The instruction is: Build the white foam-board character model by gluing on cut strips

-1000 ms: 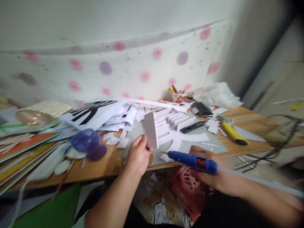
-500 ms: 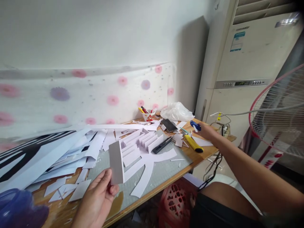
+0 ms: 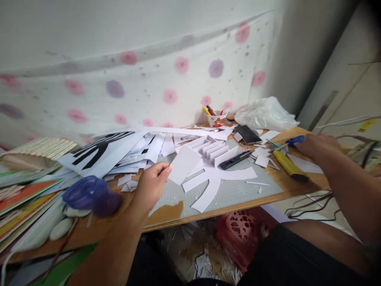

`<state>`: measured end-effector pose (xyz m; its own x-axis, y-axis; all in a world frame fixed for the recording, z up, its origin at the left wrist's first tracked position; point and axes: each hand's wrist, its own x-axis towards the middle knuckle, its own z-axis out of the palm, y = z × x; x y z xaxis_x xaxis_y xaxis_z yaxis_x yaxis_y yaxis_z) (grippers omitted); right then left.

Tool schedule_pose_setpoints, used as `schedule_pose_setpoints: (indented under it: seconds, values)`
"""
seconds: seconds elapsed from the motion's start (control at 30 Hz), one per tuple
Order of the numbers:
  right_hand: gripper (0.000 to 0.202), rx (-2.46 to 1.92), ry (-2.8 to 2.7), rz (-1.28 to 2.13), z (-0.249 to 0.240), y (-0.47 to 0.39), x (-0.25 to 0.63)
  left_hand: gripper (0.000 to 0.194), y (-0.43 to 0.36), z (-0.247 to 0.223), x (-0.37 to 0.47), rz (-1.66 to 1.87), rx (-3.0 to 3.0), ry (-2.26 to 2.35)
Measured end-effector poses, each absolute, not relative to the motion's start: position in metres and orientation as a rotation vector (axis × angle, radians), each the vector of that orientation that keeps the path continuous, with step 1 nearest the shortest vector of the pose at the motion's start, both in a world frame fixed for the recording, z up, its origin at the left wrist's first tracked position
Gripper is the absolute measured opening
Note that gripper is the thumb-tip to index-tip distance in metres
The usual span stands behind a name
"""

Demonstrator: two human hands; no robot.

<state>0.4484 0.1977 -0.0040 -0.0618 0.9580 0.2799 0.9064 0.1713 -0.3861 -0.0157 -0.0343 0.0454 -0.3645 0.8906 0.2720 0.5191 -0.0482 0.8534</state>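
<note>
My left hand [image 3: 153, 180] pinches a flat white board piece [image 3: 185, 163] by its left edge, over the cutting mat [image 3: 235, 190]. Right behind it sits a white paper model [image 3: 216, 155] with upright parallel strips and curved flat arms. A black utility knife [image 3: 235, 159] lies against the model's right side. At the far right, my right hand [image 3: 317, 149] is closed around a blue tool [image 3: 295, 140]; fingers and blur hide its kind. Just below that tool rests a yellow-handled cutter [image 3: 290, 166] with a dark end.
Printed sheets [image 3: 104, 153] and a blue-purple plastic object [image 3: 87, 194] lie on the left. A phone [image 3: 248, 134], a pen cup [image 3: 216, 119] and a plastic bag [image 3: 266, 113] stand at the back. Cables [image 3: 312, 206] hang at the right, and a red basket [image 3: 238, 234] is below.
The view has swung left and down. My left hand has turned the board piece to show its broad face. My right hand still holds the blue tool, now lower beside the yellow cutter.
</note>
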Motion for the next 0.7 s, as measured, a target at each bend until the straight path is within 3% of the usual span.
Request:
schedule_pose_setpoints:
  seconds: [0.1,0.3,0.7]
  values:
    - [0.039,-1.720,-1.965,-0.041,0.023,0.175,0.398,0.013,-0.028,0.046,-0.013,1.228,1.827,1.943]
    - [0.033,-0.842,-2.471,0.267,0.064,0.105,0.251,0.013,-0.012,0.038,-0.009,1.131,2.026,1.818]
    - [0.022,-0.733,-2.768,0.123,0.025,0.116,0.192,0.010,0.001,0.025,-0.015,1.003,1.777,1.814]
